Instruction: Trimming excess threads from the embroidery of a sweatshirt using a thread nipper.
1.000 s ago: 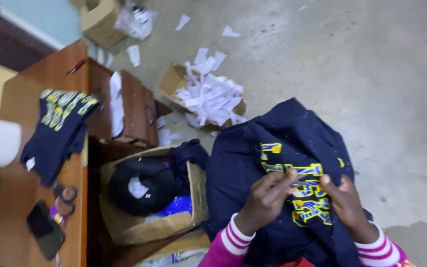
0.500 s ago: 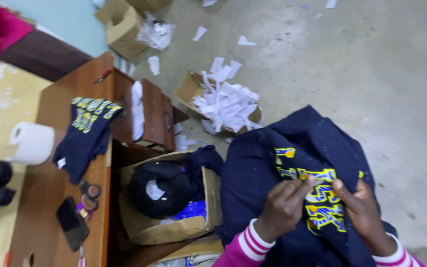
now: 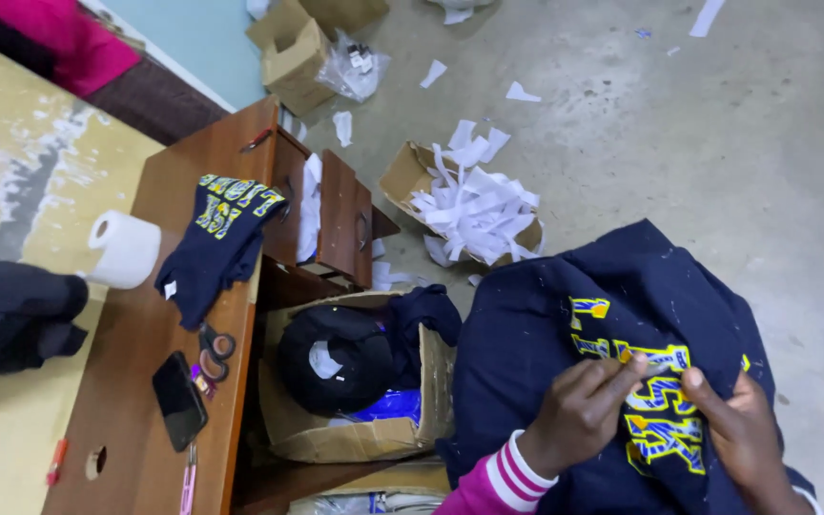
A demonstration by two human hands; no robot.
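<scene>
At nine o'clock a paper roll (image 3: 124,248) was seen on the wooden worktop (image 3: 135,381), with a small navy shirt (image 3: 216,243) draped over the worktop's edge just beside it. Scissors (image 3: 214,349) and a dark phone (image 3: 179,401) lay below that shirt, toward seven o'clock. At six o'clock an open carton (image 3: 355,434) stood on the floor, a black cap (image 3: 336,358) lying inside it. A second carton full of white paper strips (image 3: 474,205) was found at twelve o'clock.

At four o'clock a large navy shirt (image 3: 545,334) was spread across the lap, its yellow-and-blue lettering facing up. The left hand (image 3: 579,410) was closed in a pinch on the cloth at the lettering's upper edge. The right hand (image 3: 741,434) was pressed onto the fabric just beside the letters, thumb raised, fingers curled over the cloth; whether a fold was gripped beneath could not be told.

The shirt was judged soft, light and limp, likely to sag and bunch wherever unsupported. The lettered patch looked stiffer, so a hold on the fabric close around it seemed best.
</scene>
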